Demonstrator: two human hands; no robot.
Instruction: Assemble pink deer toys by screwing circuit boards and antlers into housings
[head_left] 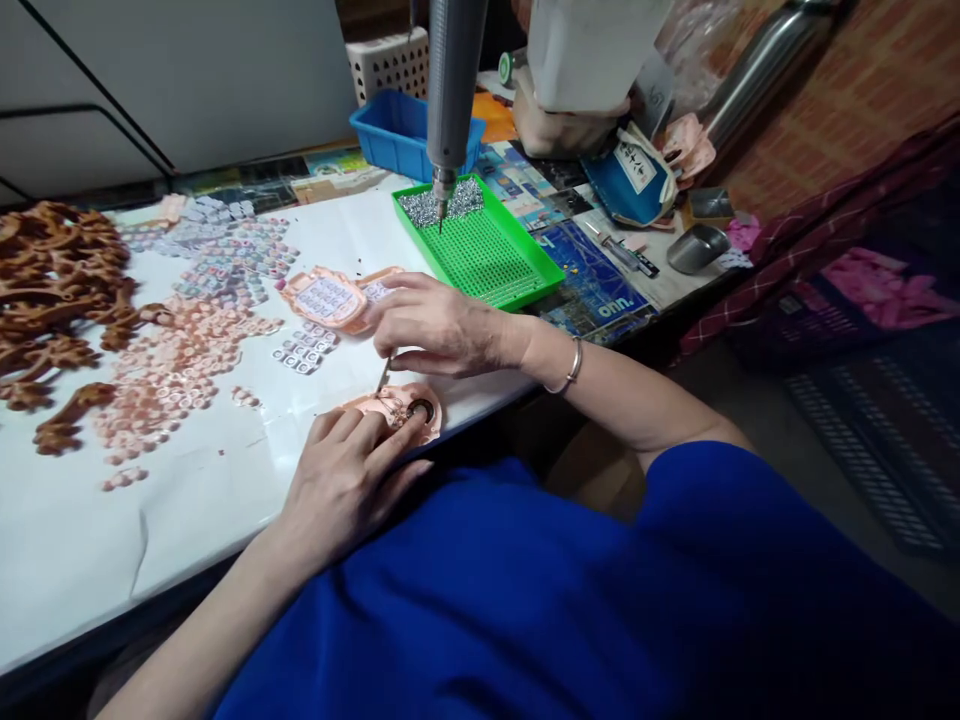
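At the table's front edge lies a peach plastic shell (430,396) with a dark round part and thin wires in it. My left hand (349,465) presses on this shell, its index fingertip at the round part. Just above, my right hand (450,325) pinches a thin metallic tool (385,375) whose tip points down at the shell's left part. Behind my right hand sit peach shells (330,298) with printed keypad faces. Small white pieces marked with dark rings (304,348) lie beside them. A grey electric screwdriver (448,100) hangs above the table, touched by neither hand.
A green tray (517,268) of small screws stands behind my right hand, with a blue bin (390,130) farther back. Peach pieces (176,375) and brown parts (60,290) are heaped at left. Metal scoop (697,248) at right.
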